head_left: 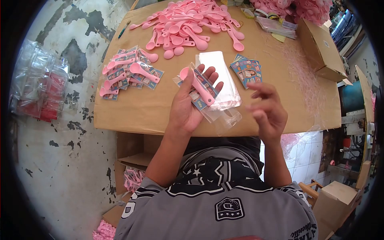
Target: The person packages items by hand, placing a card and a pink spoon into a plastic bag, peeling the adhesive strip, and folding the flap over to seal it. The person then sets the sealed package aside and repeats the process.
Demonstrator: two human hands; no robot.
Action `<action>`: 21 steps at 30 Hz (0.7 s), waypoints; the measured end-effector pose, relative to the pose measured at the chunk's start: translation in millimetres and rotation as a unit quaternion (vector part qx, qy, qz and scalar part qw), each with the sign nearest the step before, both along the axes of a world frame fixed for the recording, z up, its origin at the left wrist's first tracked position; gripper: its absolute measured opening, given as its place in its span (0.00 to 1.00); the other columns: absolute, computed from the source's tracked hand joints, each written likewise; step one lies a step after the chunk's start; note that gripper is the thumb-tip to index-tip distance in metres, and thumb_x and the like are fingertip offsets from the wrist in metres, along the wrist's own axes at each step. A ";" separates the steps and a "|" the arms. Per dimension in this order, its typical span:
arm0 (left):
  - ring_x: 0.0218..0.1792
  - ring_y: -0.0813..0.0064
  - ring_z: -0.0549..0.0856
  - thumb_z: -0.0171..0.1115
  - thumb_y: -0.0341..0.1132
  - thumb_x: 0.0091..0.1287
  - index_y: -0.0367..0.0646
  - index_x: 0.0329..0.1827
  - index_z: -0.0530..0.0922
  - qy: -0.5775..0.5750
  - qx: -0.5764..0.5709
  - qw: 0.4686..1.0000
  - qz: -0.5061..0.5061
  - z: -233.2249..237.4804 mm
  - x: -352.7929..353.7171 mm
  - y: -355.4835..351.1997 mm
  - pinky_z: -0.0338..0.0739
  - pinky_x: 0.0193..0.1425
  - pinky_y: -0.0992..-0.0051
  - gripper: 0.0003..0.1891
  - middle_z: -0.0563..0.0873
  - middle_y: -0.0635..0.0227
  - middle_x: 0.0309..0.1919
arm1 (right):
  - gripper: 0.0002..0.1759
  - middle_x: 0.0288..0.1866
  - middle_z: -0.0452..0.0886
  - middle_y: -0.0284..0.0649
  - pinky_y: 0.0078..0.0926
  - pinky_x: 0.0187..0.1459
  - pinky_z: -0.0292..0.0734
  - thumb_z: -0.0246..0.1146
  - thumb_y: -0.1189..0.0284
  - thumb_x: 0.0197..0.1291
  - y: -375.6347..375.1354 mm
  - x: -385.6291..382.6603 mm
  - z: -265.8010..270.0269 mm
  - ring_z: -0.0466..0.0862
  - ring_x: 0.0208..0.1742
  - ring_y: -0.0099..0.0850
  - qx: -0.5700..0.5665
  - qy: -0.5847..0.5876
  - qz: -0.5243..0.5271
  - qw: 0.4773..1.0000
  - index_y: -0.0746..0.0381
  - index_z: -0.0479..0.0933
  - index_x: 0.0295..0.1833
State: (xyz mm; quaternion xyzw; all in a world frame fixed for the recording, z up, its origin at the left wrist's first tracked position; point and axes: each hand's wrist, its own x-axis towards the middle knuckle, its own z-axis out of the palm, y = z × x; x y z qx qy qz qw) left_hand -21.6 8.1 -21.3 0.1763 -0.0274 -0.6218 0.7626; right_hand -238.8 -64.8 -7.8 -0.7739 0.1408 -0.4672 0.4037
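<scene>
Left hand [185, 105]: palm up, fingers partly curled, the thumb closed down by the bowl of a pink spoon [203, 92]; a printed card [196, 99] is under the spoon, and both appear to be in a clear bag [177, 81].
Right hand [271, 110]: raised near the table's front edge, fingers parted and loosely bent, slightly blurred, with nothing visible in its grasp.
Spoon: bowl toward the thumb, holed handle end angled toward the wearer; probably light, stiff plastic.
Card and film: likely thin and bendable, the film soft and slippery, so the spoon could slide over the card.
Best hold: thumb over the spoon, fingers flat behind the card; pinching film alone would probably let it sag.
Bag stack [216, 70]: just beyond the held packet, between the hands, film spilling loosely at its near end; single bags probably cling together.
Card stack [251, 71]: fanned beyond the right hand; easiest lifted by an edge.
Filled packets [144, 73]: heaped left of the left hand, spoons showing.
Loose spoons [178, 29]: tangled pile at the far side of the table [152, 118].
Open carton [320, 50]: at the table's right side.
</scene>
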 end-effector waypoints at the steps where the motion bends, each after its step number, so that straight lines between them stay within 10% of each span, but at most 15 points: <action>1: 0.70 0.59 0.81 0.57 0.46 0.84 0.38 0.73 0.71 0.028 -0.023 0.999 -0.021 4.5 3.0 2.5 0.73 0.81 0.52 0.24 0.80 0.53 0.68 | 0.18 0.71 0.81 0.45 0.38 0.62 0.75 0.73 0.77 0.60 0.0 -0.3 3.6 0.78 0.67 0.41 0.037 -0.002 -0.022 0.999 0.56 0.89 0.57; 10: 0.81 0.56 0.70 0.48 0.48 0.86 0.37 0.81 0.62 -0.014 -0.061 0.986 -0.154 16.9 -14.3 7.9 0.70 0.82 0.53 0.29 0.69 0.48 0.79 | 0.20 0.79 0.75 0.41 0.47 0.74 0.71 0.70 0.78 0.55 -4.8 34.1 20.4 0.73 0.76 0.48 -0.233 0.120 -0.030 0.965 0.49 0.90 0.52; 13: 0.79 0.57 0.72 0.51 0.48 0.86 0.37 0.83 0.60 -0.049 -0.032 0.988 -0.145 12.2 -14.4 10.0 0.72 0.81 0.57 0.32 0.70 0.48 0.79 | 0.18 0.75 0.79 0.41 0.45 0.73 0.71 0.72 0.76 0.52 -8.3 31.7 24.0 0.74 0.75 0.48 -0.182 0.091 0.000 0.979 0.51 0.91 0.50; 18: 0.75 0.61 0.77 0.54 0.45 0.85 0.36 0.83 0.59 -0.228 -0.042 0.970 -0.071 10.5 1.0 19.0 0.71 0.79 0.62 0.32 0.74 0.46 0.76 | 0.22 0.40 0.87 0.35 0.21 0.46 0.77 0.74 0.75 0.66 -1.5 20.6 36.2 0.82 0.39 0.21 0.090 0.036 -0.009 0.995 0.64 0.82 0.65; 21: 0.65 0.69 0.85 0.62 0.36 0.82 0.34 0.80 0.66 -0.349 -0.048 0.933 -0.066 18.6 -9.6 21.9 0.77 0.71 0.70 0.28 0.85 0.51 0.66 | 0.28 0.35 0.83 0.30 0.18 0.41 0.74 0.74 0.76 0.67 1.8 22.3 27.7 0.78 0.36 0.16 0.221 0.083 0.001 0.972 0.64 0.76 0.70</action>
